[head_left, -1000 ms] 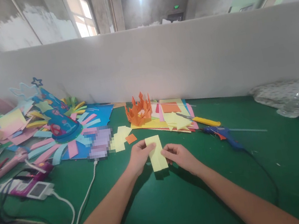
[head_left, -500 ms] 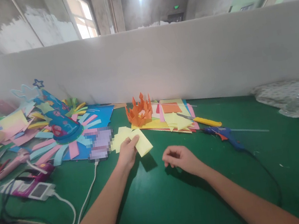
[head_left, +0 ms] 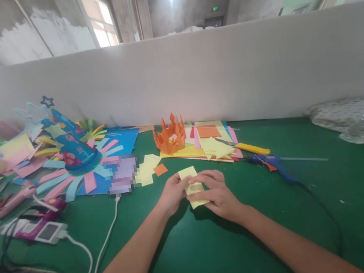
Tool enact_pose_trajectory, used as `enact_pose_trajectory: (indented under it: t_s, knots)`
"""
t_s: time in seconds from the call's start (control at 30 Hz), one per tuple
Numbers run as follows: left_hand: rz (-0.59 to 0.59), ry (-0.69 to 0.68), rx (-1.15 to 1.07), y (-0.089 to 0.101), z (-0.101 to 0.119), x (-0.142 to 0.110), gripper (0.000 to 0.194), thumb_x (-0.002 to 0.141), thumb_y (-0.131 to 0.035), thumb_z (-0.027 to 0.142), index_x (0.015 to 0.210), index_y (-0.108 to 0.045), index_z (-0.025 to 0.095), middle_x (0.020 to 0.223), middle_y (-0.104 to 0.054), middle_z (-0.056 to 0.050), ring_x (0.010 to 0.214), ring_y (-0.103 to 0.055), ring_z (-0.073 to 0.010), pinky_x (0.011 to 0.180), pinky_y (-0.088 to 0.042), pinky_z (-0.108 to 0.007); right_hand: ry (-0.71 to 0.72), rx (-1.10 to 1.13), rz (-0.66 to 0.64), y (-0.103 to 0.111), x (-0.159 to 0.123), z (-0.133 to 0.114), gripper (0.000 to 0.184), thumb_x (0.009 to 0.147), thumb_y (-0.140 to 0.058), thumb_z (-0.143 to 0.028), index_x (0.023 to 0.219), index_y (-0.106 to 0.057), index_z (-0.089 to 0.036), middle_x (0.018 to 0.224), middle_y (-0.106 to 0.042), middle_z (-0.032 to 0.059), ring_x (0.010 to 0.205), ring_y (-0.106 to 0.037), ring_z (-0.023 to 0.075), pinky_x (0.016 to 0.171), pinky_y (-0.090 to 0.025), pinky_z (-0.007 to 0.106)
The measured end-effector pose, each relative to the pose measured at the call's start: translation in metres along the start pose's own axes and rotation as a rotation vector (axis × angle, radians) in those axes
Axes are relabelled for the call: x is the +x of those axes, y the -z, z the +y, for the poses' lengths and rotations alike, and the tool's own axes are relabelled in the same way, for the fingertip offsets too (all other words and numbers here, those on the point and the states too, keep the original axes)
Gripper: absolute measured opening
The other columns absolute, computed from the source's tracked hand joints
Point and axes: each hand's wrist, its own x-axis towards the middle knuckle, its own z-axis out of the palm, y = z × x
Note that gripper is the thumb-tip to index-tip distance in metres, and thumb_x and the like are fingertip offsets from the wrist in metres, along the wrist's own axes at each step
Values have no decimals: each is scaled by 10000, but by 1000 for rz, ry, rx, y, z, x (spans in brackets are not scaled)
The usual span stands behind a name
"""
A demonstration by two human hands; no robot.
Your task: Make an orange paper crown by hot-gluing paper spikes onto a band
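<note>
A pale yellow piece of paper (head_left: 197, 202) is held up between both hands, just above the green table. My left hand (head_left: 172, 196) pinches its left edge, thumb on the near face. From the right, the fingers of my right hand (head_left: 221, 196) are bent over the same paper, gripping its right side; part of the sheet is hidden behind them. Beyond my left hand lie a small orange paper square (head_left: 160, 170) and several loose yellow paper pieces (head_left: 147, 168). An orange folded-paper crown (head_left: 169, 136) stands upright farther back.
Right of the crown, yellow-handled scissors (head_left: 252, 148) rest by stacked coloured paper (head_left: 208, 131), near a blue glue gun (head_left: 275, 167). At left are a blue cone hat (head_left: 76, 147), a power strip (head_left: 41, 228) and a white cable (head_left: 112, 229). A white partition (head_left: 243, 68) stands behind.
My left hand has brought the yellow paper right and nearer, and my right hand has closed on it too. The orange square has come into view.
</note>
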Motion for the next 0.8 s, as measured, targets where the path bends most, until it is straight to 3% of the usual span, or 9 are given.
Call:
enact_pose_trajectory:
  t_s: [0.13, 0.33, 0.43, 0.57, 0.63, 0.73, 0.8]
  knots:
    - [-6, 3, 8, 1, -1, 0, 343, 637, -740, 352, 855, -605, 124, 756, -654, -33, 628, -593, -117, 588, -473, -237, 79, 42, -34, 1, 2, 6, 269, 876, -483, -171, 924, -688, -339, 916, -697, -25, 1072, -474, 205, 876, -244, 404]
    - [-5, 20, 40, 3, -1, 0, 331, 628, -739, 363, 798, -623, 104, 716, -642, -39, 613, -579, -115, 607, -468, -246, 191, 156, -81, 8, 5, 11, 225, 917, -446, -227, 981, -658, -272, 944, -714, -1, 966, -579, 139, 856, -317, 353]
    - [59, -8, 56, 4, -1, 1, 442, 629, -743, 325, 993, -576, 137, 727, -632, -20, 606, -575, -105, 605, -467, -238, 191, 176, -91, 10, 6, 11, 236, 926, -426, -227, 986, -653, -242, 993, -706, 25, 969, -596, 125, 841, -351, 327]
    - [111, -149, 157, 4, -1, 1, 616, 669, -707, 265, 1214, -421, 224, 705, -613, 33, 534, -532, -71, 521, -412, -183, 198, 168, -106, 11, 5, 11, 224, 919, -442, -236, 971, -660, -249, 993, -709, 17, 1005, -581, 137, 839, -351, 334]
    - [78, -212, 212, 3, -2, 1, 490, 693, -680, 268, 1146, -500, 216, 764, -637, 12, 591, -557, -86, 553, -425, -196, 173, 174, -93, 10, 4, 12, 209, 910, -463, -251, 958, -666, -261, 975, -714, 6, 986, -576, 147, 828, -352, 339]
    - [54, -257, 318, 3, -3, 1, 218, 710, -660, 295, 882, -669, 161, 896, -677, -50, 799, -601, -144, 734, -454, -247, 124, 193, -59, 8, 1, 15, 170, 876, -525, -264, 966, -669, -280, 941, -720, -11, 949, -561, 160, 840, -357, 344]
    - [45, -234, 325, 3, -4, 2, 226, 713, -662, 315, 871, -702, 158, 991, -678, -69, 909, -592, -176, 837, -433, -279, 94, 193, -46, 6, -1, 16, 209, 848, -554, -230, 1021, -656, -286, 968, -711, -10, 958, -537, 172, 855, -361, 348]
